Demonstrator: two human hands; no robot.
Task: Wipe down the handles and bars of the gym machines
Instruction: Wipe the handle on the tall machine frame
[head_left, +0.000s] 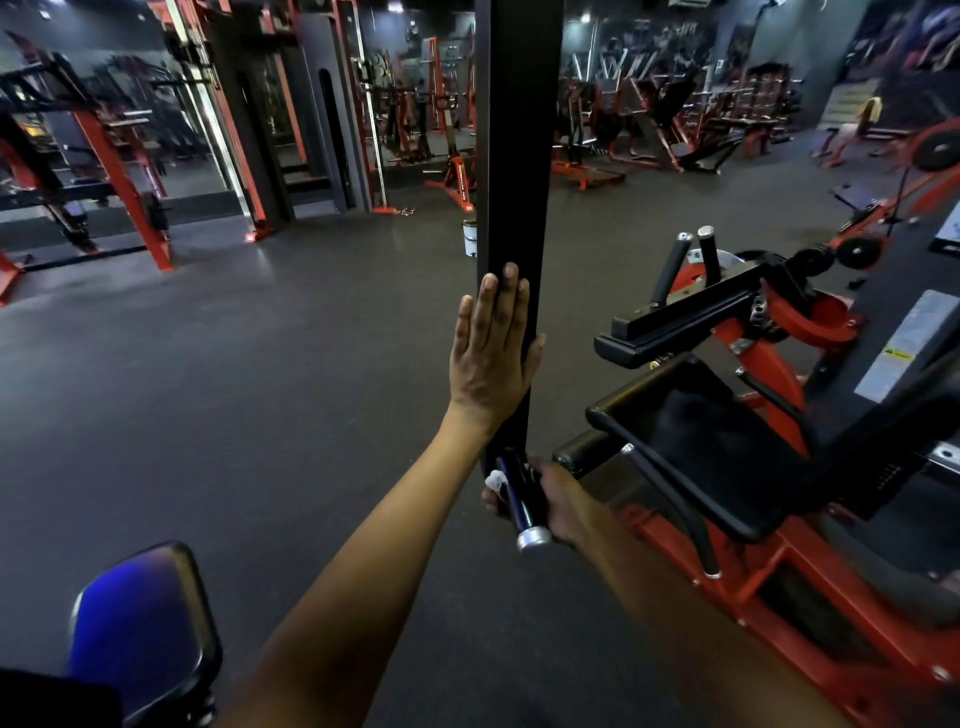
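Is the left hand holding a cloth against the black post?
No, the left hand lies flat and bare on the black post, with no cloth visible under it.

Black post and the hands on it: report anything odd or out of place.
Left hand lies flat and bare on the post, with no cloth under it. The white cloth is bunched in the right hand along with a dark bottle. Nothing looks spilled or broken.
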